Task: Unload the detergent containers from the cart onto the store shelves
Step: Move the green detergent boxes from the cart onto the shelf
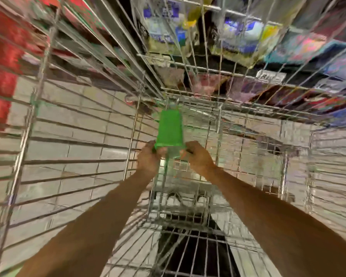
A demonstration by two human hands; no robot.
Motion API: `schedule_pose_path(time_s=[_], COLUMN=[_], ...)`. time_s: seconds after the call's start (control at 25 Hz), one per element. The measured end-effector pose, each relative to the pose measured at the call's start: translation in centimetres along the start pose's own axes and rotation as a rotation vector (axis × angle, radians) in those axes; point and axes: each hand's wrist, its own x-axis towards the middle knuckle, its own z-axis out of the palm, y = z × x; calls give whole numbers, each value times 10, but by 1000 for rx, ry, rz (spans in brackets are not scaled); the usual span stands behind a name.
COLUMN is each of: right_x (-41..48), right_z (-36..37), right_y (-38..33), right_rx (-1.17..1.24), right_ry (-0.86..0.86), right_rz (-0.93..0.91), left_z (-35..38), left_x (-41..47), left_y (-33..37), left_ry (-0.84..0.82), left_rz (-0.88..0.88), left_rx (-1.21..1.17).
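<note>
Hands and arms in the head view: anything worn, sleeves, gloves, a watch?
The left hand and right hand are bare, no gloves. Both forearms are bare too, with no sleeve up to the frame's edge. No watch or band shows at either wrist; the blur hides any rings.

Fig. The person's arms and hands.
Left hand [148, 159] and right hand [198, 156] are bare, as are left forearm [100, 216] and right forearm [268, 206].
</note>
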Motion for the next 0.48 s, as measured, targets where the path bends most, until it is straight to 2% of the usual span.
schedule_pose_path(time_s=[0.04,0.16,0.28,0.4,0.48], right_x=[-1,-3,-4,-20,-28], right_z=[0,-12,-32,-51,-59], right_y=[-2,-21,-41,-37,-18], right_rx=[-8,-39,-111,-90,-120], right_ry=[49,207,343,342,286], right_rz=[-22,-65,-132,-194,-156], left_z=[2,7,2,2,16], left_x=[0,-13,-19,-29,-37], left_y=[1,29,48,51,36], left_ry=[31,85,47,-81,-144], left_rz=[12,133,187,95,-24], left_rx=[-23,159,341,266,162])
